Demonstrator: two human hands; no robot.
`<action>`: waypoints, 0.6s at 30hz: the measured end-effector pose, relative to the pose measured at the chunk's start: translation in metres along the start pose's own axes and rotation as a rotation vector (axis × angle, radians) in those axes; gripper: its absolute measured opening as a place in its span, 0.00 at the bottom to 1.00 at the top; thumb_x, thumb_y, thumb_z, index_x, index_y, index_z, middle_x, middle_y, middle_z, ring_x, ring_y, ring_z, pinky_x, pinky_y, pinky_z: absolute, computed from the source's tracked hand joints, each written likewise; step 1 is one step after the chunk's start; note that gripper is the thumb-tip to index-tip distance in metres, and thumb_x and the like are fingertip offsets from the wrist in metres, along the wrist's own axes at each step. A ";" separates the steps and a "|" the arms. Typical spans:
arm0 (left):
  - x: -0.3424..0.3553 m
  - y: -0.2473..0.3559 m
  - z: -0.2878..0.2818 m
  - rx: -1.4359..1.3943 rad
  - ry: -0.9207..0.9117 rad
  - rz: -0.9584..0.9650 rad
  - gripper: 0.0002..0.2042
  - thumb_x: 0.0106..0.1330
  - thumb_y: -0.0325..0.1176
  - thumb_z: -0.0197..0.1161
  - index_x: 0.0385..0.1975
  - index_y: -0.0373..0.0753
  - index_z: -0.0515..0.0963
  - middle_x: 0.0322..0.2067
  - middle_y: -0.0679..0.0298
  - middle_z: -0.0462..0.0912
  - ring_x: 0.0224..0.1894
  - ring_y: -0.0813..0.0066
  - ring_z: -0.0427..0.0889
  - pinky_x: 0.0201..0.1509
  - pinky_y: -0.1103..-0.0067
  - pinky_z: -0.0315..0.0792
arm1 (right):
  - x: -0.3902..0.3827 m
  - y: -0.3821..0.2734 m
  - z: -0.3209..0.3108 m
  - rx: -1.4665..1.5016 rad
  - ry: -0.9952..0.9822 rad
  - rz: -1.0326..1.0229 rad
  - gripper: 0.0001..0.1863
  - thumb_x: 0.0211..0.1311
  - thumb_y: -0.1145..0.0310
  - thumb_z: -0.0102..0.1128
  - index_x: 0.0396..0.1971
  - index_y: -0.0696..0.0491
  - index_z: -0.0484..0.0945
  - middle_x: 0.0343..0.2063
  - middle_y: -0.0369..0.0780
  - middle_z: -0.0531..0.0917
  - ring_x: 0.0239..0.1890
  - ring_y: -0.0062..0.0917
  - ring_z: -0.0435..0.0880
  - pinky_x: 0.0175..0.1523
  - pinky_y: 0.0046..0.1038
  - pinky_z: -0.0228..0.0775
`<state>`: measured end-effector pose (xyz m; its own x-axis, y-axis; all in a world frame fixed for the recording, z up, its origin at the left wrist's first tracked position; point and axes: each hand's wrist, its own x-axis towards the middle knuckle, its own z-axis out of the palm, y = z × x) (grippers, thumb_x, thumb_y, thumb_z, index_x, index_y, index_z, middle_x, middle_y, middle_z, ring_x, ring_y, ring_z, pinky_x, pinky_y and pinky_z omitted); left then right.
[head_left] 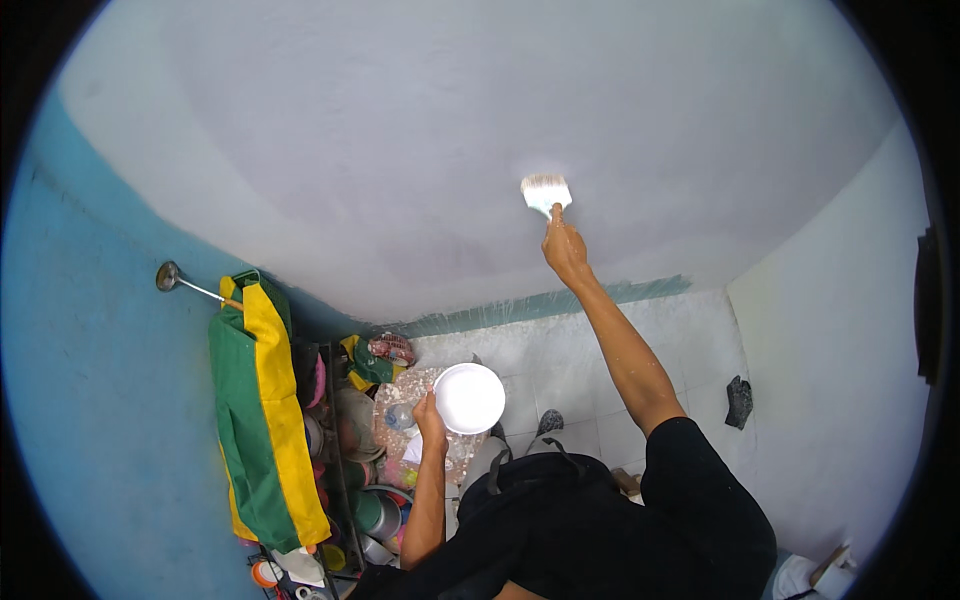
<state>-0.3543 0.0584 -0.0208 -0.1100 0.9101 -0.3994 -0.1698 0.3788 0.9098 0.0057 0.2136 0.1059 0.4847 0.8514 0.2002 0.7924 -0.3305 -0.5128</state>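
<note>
My right hand (563, 243) grips the handle of a wide brush (545, 189), its pale bristles at the white wall (380, 130) in front of me. Below the painted area runs a streaked teal band (620, 291) along the wall's foot. My left hand (429, 418) holds a round white bowl (470, 397) of white liquid by its rim, lower down, over a speckled, cluttered heap (390, 390).
A blue wall (90, 350) stands at the left, with a ladle (168, 276), green-and-yellow fabric (255, 410) and a rack of pots (378, 515). A white wall (820, 350) is at the right. A dark object (738, 400) lies on the tiled floor (640, 360) near my feet.
</note>
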 end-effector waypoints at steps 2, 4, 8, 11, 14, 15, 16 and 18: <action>-0.001 0.001 0.004 0.007 0.006 -0.001 0.19 0.74 0.43 0.52 0.31 0.32 0.80 0.27 0.69 0.79 0.29 0.83 0.72 0.34 0.81 0.67 | 0.003 0.009 -0.006 -0.043 -0.004 -0.042 0.21 0.65 0.70 0.50 0.57 0.58 0.64 0.29 0.58 0.81 0.34 0.53 0.82 0.38 0.49 0.74; -0.001 0.002 0.007 0.030 -0.005 0.022 0.19 0.74 0.43 0.52 0.31 0.32 0.80 0.27 0.68 0.79 0.29 0.83 0.72 0.34 0.81 0.67 | 0.015 0.009 -0.029 -0.065 -0.008 -0.062 0.22 0.62 0.70 0.51 0.56 0.58 0.66 0.32 0.56 0.82 0.37 0.51 0.82 0.40 0.48 0.74; 0.000 0.005 0.022 0.062 -0.028 0.030 0.19 0.74 0.43 0.52 0.32 0.31 0.80 0.27 0.68 0.80 0.29 0.82 0.73 0.34 0.81 0.68 | 0.062 -0.012 -0.132 -0.085 0.016 -0.136 0.19 0.61 0.69 0.52 0.52 0.54 0.72 0.39 0.50 0.83 0.44 0.46 0.82 0.48 0.47 0.73; 0.002 0.009 0.036 0.054 -0.048 0.045 0.19 0.74 0.43 0.52 0.33 0.31 0.80 0.27 0.68 0.80 0.29 0.82 0.73 0.34 0.80 0.68 | 0.075 -0.048 -0.215 -0.143 0.123 -0.184 0.17 0.63 0.66 0.52 0.51 0.52 0.73 0.42 0.48 0.83 0.48 0.45 0.81 0.51 0.45 0.72; 0.002 0.012 0.049 0.050 -0.061 0.041 0.19 0.74 0.42 0.52 0.34 0.31 0.80 0.28 0.67 0.80 0.30 0.82 0.74 0.35 0.80 0.68 | 0.070 -0.076 -0.279 -0.104 0.267 -0.217 0.18 0.67 0.64 0.51 0.55 0.53 0.71 0.40 0.50 0.84 0.46 0.45 0.83 0.50 0.44 0.73; 0.001 0.013 0.052 0.050 -0.065 0.036 0.19 0.74 0.42 0.52 0.34 0.31 0.80 0.29 0.67 0.80 0.30 0.81 0.74 0.35 0.80 0.68 | 0.068 -0.082 -0.288 -0.078 0.313 -0.182 0.18 0.67 0.65 0.50 0.55 0.53 0.71 0.39 0.50 0.83 0.44 0.46 0.83 0.48 0.45 0.73; 0.001 0.013 0.055 0.040 -0.077 0.033 0.19 0.74 0.42 0.52 0.35 0.30 0.80 0.29 0.67 0.80 0.31 0.81 0.74 0.35 0.80 0.68 | 0.068 -0.085 -0.293 -0.040 0.381 -0.187 0.18 0.68 0.65 0.49 0.55 0.53 0.71 0.39 0.51 0.83 0.42 0.47 0.83 0.47 0.46 0.73; 0.001 0.012 0.058 0.052 -0.073 0.052 0.19 0.74 0.43 0.52 0.35 0.30 0.79 0.29 0.67 0.79 0.31 0.81 0.74 0.35 0.80 0.67 | 0.071 -0.081 -0.286 -0.006 0.458 -0.202 0.19 0.68 0.66 0.48 0.56 0.54 0.69 0.36 0.53 0.83 0.39 0.48 0.83 0.44 0.48 0.73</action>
<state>-0.2993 0.0739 -0.0033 -0.0458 0.9377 -0.3444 -0.1144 0.3376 0.9343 0.0818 0.1844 0.4006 0.4334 0.6329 0.6416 0.8885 -0.1810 -0.4217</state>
